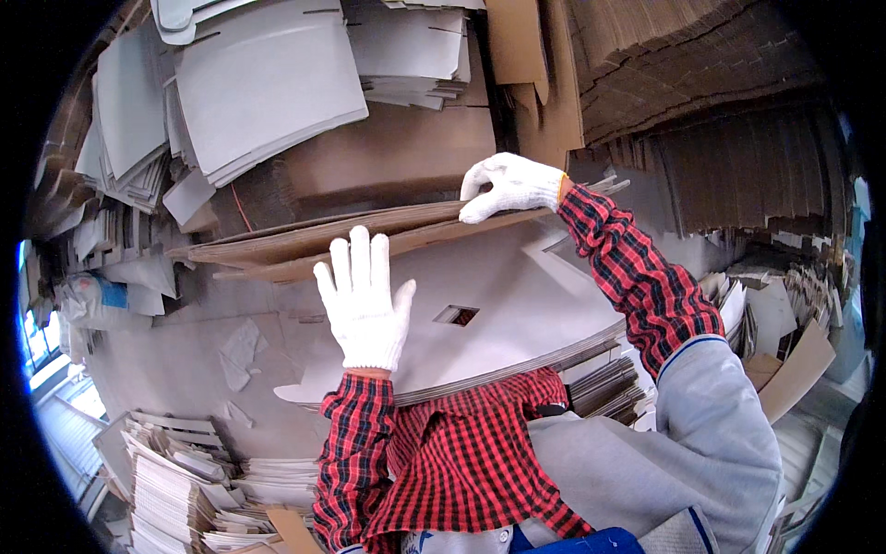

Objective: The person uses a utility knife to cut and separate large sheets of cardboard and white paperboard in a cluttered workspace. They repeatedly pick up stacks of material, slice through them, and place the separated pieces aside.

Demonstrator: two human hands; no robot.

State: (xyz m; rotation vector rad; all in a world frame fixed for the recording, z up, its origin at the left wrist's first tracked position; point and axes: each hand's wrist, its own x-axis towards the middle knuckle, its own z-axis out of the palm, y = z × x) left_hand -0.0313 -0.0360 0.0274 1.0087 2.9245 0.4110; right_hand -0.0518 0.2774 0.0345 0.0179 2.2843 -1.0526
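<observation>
My left hand (365, 300), in a white knit glove, is open with fingers stretched up and thumb apart. Its palm lies over the white face of a stack of flat cardboard sheets (526, 286), and its fingertips reach the brown edges. The white sheet has a small rectangular cutout. My right hand (513, 187), gloved too, curls its fingers and thumb round the far edge of several brown cardboard sheets (286, 247) standing on edge behind the white ones. How many sheets it grips is hidden.
White cardboard blanks (268, 88) are piled at the far left. Tall stacks of brown cardboard (683, 74) fill the far right. More bundled sheets (166, 489) lie at the near left, and loose cardboard (798, 369) leans at the right. Torn scraps (241, 355) lie on the floor.
</observation>
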